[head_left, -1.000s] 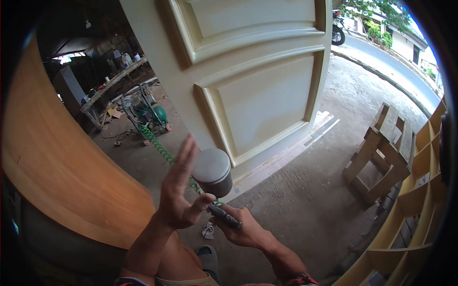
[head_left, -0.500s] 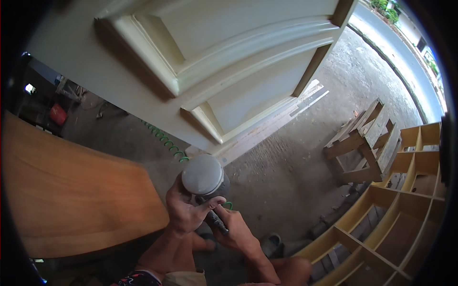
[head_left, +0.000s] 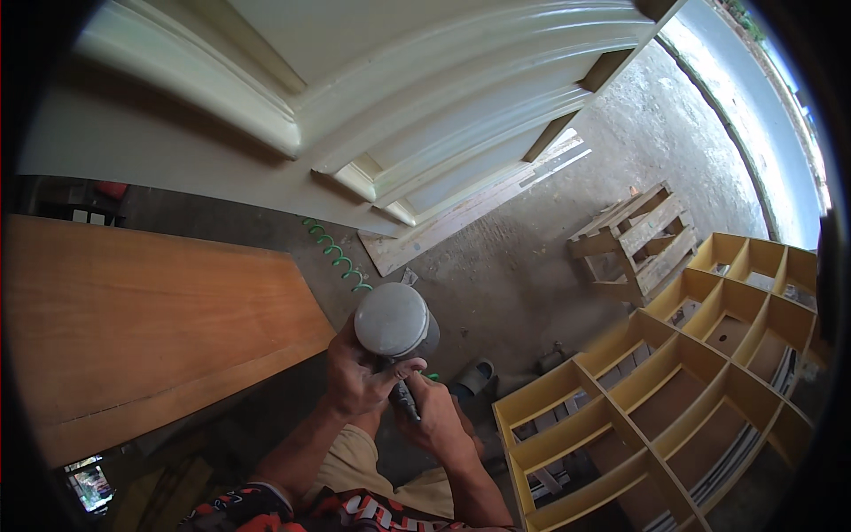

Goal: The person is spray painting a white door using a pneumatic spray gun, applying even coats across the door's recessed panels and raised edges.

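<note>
An air sander [head_left: 391,319] with a round pale grey pad is held in front of me, its pad side facing up toward the camera. My left hand [head_left: 356,377] wraps around the near left side of its head, thumb across the neck. My right hand [head_left: 434,410] is closed on the dark handle [head_left: 405,401]; part of the grip is hidden by the fingers. A green coiled hose [head_left: 335,253] runs behind the sander, and a bit of green shows by my right hand. Beyond stands a large cream panelled door [head_left: 425,124].
An orange-brown wooden board [head_left: 168,328] lies at the left. On the right are a yellowish shelf frame with many compartments [head_left: 625,434] and a wooden trestle [head_left: 643,244]. Planks [head_left: 470,208] lie on the floor under the door. A sandalled foot [head_left: 476,377] is near the shelf frame.
My view has shifted, so the door sits higher and the shelf frame shows more fully. Both hands keep their hold on the sander. One foot now shows nearer the sander.
</note>
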A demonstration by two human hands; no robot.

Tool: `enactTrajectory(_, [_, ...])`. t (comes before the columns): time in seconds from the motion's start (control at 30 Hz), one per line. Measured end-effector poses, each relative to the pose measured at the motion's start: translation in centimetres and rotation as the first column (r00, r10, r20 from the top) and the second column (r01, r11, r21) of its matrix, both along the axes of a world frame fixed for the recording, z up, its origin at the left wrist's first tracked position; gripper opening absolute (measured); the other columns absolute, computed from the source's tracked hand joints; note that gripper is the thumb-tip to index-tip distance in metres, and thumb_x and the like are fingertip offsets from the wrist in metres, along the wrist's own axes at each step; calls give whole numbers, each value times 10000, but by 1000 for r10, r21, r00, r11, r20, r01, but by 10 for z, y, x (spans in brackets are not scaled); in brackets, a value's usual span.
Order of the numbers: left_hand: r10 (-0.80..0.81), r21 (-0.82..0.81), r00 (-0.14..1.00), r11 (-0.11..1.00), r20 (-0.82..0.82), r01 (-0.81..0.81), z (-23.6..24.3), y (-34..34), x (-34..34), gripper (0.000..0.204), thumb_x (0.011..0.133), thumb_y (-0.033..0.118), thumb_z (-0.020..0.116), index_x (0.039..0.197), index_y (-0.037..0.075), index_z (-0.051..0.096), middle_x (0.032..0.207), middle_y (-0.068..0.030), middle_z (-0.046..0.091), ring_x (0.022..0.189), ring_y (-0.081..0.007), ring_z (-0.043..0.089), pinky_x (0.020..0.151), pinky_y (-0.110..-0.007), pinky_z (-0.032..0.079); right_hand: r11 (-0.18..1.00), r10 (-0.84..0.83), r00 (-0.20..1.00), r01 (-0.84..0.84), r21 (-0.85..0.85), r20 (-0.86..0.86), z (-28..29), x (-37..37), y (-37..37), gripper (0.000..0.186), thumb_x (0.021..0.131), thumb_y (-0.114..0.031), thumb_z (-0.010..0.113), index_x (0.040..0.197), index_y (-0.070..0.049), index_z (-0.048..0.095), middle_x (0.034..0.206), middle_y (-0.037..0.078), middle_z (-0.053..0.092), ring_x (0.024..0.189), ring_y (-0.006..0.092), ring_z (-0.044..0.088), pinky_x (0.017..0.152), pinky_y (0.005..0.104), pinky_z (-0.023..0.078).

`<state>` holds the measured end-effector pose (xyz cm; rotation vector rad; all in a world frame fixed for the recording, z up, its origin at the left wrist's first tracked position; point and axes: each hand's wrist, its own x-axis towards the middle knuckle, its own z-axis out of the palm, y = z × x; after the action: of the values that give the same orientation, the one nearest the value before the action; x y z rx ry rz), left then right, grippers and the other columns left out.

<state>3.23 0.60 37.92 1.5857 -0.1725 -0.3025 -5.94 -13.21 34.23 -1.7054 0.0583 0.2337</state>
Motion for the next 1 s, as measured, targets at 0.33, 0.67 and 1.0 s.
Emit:
enactTrajectory(0.33, [45,-66,999,997,16,-44,46,-4,-16,678,842,51,954,1391,-46,568,1238,-132,719,1110,-176,721,951,-339,606,991,111,986,-119,-54,-126,54,-3,-6,327,871,-87,720,1146,39,597,1033,315,716,997,559,687,855,604,554])
enactTrajectory(0.67, [4,92,993,996,118,-15,64,39,16,685,768,103,1014,1314,-19,618,1155,-112,760,1045,-193,758,903,-358,626,996,38,995,-46,-74,-97,65,20,37,307,841,-75,745,1096,56,634,1025,329,722,990,540,701,867,589,565])
enactTrajectory(1.0, [-197,-91,975,974,101,206,51,78,35,1023,733,204,1053,1547,-36,482,1457,-197,653,1350,-297,666,1110,-428,557,991,-116,990,110,-76,-83,80,29,79,266,915,-116,732,1115,48,671,918,328,699,939,547,698,780,551,565])
